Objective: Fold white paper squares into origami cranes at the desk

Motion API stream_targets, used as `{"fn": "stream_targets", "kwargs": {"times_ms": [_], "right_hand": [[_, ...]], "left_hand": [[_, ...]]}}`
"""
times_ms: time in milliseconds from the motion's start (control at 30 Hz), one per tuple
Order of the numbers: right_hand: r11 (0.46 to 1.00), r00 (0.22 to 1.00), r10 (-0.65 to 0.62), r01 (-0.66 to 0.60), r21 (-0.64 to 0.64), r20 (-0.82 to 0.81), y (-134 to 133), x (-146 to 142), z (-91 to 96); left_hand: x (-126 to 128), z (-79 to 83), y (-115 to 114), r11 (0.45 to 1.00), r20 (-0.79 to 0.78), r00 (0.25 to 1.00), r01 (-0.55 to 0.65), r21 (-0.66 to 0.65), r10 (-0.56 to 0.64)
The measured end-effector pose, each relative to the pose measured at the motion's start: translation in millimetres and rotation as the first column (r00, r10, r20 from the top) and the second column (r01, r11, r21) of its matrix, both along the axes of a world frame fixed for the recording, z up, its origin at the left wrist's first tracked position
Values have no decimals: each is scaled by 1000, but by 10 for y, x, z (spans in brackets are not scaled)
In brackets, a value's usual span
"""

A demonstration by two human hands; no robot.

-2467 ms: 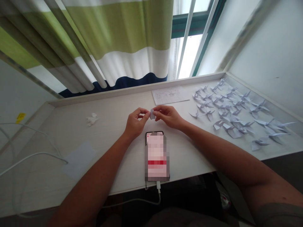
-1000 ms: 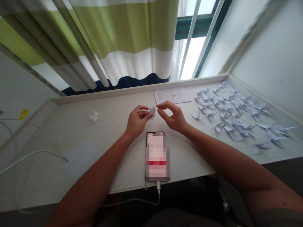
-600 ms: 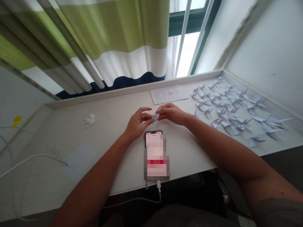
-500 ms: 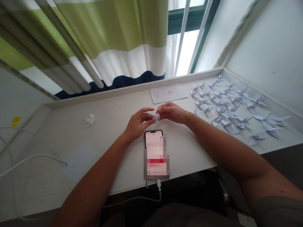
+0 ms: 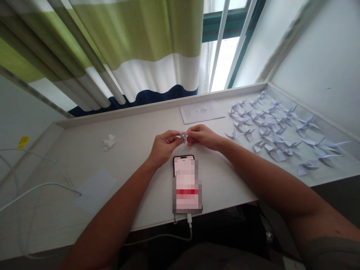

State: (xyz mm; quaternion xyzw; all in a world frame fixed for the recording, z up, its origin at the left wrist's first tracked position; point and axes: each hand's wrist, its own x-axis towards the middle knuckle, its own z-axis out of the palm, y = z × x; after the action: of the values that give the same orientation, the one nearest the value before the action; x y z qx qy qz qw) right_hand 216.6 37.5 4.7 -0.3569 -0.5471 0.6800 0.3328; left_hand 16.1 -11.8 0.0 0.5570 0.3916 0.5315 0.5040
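A small pale folded paper piece [image 5: 183, 136] is pinched between my two hands just above the white desk [image 5: 135, 161]. My left hand [image 5: 163, 146] grips its left side with thumb and fingertips closed. My right hand [image 5: 203, 136] pinches its right side, fingers curled together. Directly below the hands a phone [image 5: 186, 183] lies on the desk with its screen lit.
Several folded paper cranes [image 5: 278, 131] cover the desk's right part. A printed sheet [image 5: 201, 111] lies behind the hands. A crumpled paper bit [image 5: 109, 142] and a flat paper square [image 5: 94, 190] sit left. White cables [image 5: 39, 185] trail off the left edge; a charging cable [image 5: 189, 225] hangs from the phone.
My right hand let go of the paper piece briefly, then came back onto it. Both hands now pinch it close together, a little lower over the desk.
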Motion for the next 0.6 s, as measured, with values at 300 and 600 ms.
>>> {"fn": "stream_targets", "kwargs": {"times_ms": [300, 600], "right_hand": [[989, 994, -54, 40, 144, 95, -31, -56, -30], [883, 988, -153, 135, 449, 5, -139, -145, -17]], "left_hand": [[5, -22, 20, 996, 10, 997, -73, -46, 74], [19, 47, 1, 986, 57, 988, -141, -84, 146]]}}
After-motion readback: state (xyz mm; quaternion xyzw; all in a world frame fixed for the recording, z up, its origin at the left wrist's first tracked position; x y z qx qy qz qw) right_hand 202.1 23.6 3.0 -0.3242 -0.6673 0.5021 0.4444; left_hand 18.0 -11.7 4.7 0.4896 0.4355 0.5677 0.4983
